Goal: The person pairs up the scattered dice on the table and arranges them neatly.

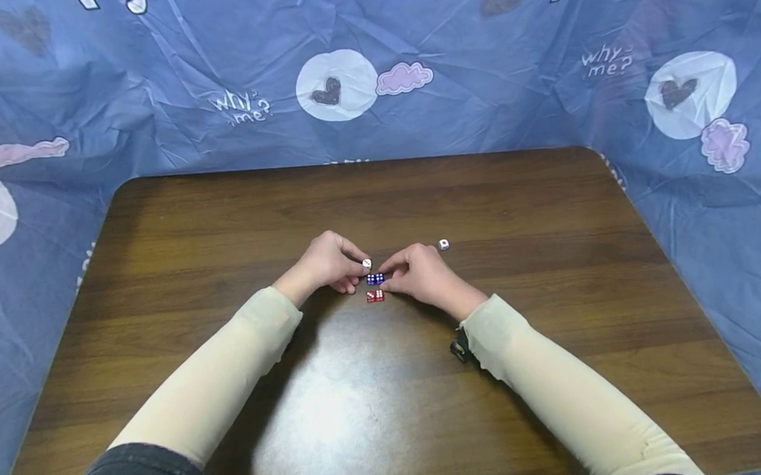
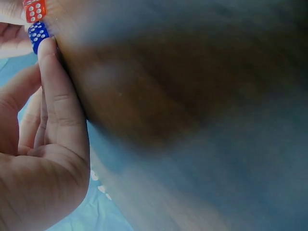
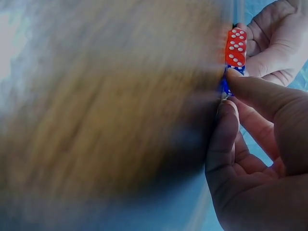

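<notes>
In the head view, my left hand (image 1: pixel 331 261) pinches a white die (image 1: pixel 366 263) between thumb and forefinger, just behind two blue dice (image 1: pixel 375 279) set side by side. The left wrist view hides that white die behind the thumb, whose tip lies against a blue die (image 2: pixel 38 34). From the other side, my right hand (image 1: pixel 423 273) has its thumb and forefinger at the front and back of the right-hand blue die, pinching it. Two red dice (image 1: pixel 374 296) stand together in front of the blue pair, and the right wrist view shows their dotted faces.
Another white die (image 1: pixel 443 244) with a red dot lies behind the right hand. All the dice rest on a brown wooden table (image 1: pixel 517 198). A small dark device (image 1: pixel 459 348) sits by the right cuff. Blue printed cloth (image 1: pixel 445 27) hangs behind the table.
</notes>
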Demonstrator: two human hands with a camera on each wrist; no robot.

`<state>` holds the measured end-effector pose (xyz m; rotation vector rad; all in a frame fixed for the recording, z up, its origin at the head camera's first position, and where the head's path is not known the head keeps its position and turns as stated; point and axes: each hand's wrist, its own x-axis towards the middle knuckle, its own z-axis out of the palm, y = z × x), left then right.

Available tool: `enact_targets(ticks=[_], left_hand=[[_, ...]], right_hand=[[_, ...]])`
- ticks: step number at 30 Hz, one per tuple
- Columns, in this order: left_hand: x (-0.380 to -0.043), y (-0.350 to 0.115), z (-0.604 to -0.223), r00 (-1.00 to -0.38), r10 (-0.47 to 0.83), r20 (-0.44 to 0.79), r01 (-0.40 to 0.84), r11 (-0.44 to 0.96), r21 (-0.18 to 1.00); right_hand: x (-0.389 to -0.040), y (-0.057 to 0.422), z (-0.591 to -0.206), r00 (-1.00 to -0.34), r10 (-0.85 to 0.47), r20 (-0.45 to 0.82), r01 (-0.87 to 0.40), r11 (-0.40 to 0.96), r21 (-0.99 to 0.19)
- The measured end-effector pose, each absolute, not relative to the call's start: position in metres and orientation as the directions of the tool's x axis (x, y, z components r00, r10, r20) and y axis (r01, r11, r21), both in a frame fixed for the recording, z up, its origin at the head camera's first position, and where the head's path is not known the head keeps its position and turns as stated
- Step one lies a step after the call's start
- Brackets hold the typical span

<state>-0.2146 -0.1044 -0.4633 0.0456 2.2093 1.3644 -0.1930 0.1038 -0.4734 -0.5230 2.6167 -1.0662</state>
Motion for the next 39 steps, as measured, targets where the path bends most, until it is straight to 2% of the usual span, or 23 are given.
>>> enact_targets(ticks=[6,21,30,39], left_hand=[[-0.216,-0.101,-0.466,-0.866,0.311,-0.392,-0.200,0.502,0.841],[-0.215,-0.102,-0.464,-0.864,0.311,-0.396,-0.194,0.520,0.832],[-0.215,-0.100,-0.464,-0.865,0.311,-0.393,-0.188,0.526,0.830],[-0.213,-0.101,-0.463,-0.868,0.305,-0.393,-0.184,0.537,0.823]], right_hand=[[-0.192,0.104,-0.472,-0.901,-0.419,-0.108,-0.223,0.663,-0.714],[-0.195,0.114,-0.470,-0.890,-0.445,-0.102,-0.234,0.636,-0.735],[-0.205,0.152,-0.457,-0.942,-0.331,-0.056,-0.184,0.647,-0.740],[-0.216,0.189,-0.457,-0.963,-0.246,-0.111,-0.075,0.640,-0.765]])
